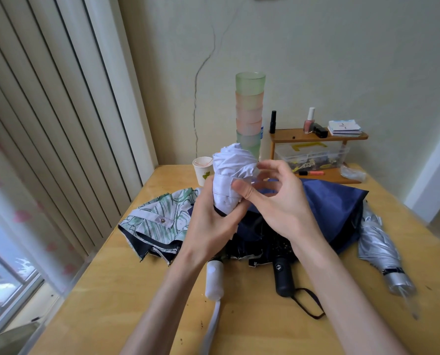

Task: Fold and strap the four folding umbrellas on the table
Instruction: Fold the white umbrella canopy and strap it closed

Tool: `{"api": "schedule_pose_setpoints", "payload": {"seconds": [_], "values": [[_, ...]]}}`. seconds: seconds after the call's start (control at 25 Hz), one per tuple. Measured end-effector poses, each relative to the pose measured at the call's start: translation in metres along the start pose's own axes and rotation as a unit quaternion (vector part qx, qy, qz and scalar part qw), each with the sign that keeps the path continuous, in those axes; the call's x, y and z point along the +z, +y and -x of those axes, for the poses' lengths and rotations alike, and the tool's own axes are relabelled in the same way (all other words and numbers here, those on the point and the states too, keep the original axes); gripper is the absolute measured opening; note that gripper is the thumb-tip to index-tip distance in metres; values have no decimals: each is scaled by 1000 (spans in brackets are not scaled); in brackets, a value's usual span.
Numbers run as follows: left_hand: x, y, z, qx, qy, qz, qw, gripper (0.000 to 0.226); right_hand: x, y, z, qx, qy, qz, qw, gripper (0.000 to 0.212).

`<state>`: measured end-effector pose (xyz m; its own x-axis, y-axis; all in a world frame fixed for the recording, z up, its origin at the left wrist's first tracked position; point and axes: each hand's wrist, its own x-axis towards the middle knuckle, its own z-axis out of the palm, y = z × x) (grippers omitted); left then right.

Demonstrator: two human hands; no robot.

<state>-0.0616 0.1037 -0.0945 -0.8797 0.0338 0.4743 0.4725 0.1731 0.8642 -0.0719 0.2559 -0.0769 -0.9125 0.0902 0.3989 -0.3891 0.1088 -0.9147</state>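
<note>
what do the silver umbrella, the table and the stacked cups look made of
The silver umbrella looks like thin coated fabric: metallic sheen, crisp creases. The table seems varnished wood or veneer: pale grain, window glare. The stacked cups are probably frosted plastic: translucent pastel tints.

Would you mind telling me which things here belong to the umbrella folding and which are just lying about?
Job: white umbrella, gripped by the left hand, its strap under the thumb of the right hand; floral umbrella; navy umbrella; silver umbrella.
Lying about: stacked cups; paper cup; nail polish; plastic box; orange marker; wooden shelf.
</note>
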Motion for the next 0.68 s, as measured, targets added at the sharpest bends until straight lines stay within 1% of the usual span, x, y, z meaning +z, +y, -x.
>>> {"api": "schedule_pose_setpoints", "payload": {"seconds": [0.04, 0.08, 0.16, 0.24, 0.28, 0.36, 0.4, 0.44, 0.48, 0.56, 0.64, 0.68], "values": [[1, 0, 1, 2, -16, 3, 1000, 36, -1, 2, -1, 18, -18, -12, 1000, 70], [0, 0, 2, 1, -31, 1, 1000, 36, -1, 4, -1, 30, -44, -31, 998, 65], [0, -1, 5, -19, -64, 10, 998, 31, 0, 1, 0, 41, -79, -61, 994, 44], [-2, -1, 6, -77, -86, 50, 992, 20, 1, 0, 1, 23, -79, -62, 995, 35], [-3, 2, 6, -113, -96, 83, 985, 19, 0, 1, 2, 17, -80, -62, 995, 33], [-2, 5, 5, -158, -102, 121, 975, 53, 0, -1, 4, 23, -91, -69, 993, 34], [0, 4, 4, -161, -91, 124, 975, 63, 0, 1, 5, 35, -100, -77, 991, 35], [2, 3, 2, -160, -66, 128, 977, 65, 0, 3, 6, 52, -114, -89, 988, 37], [3, 0, 1, -162, -37, 138, 976, 64, 1, 4, 7, 64, -128, -101, 985, 37], [3, -2, -2, -188, -1, 184, 965, 60, 6, 5, 8, 71, -141, -112, 981, 37], [2, -6, -5, -198, 11, 214, 957, 66, 11, 9, 9, 84, -126, -102, 983, 43], [1, -7, -6, -194, 13, 222, 956, 72, 14, 9, 10, 95, -119, -98, 984, 42]]}}
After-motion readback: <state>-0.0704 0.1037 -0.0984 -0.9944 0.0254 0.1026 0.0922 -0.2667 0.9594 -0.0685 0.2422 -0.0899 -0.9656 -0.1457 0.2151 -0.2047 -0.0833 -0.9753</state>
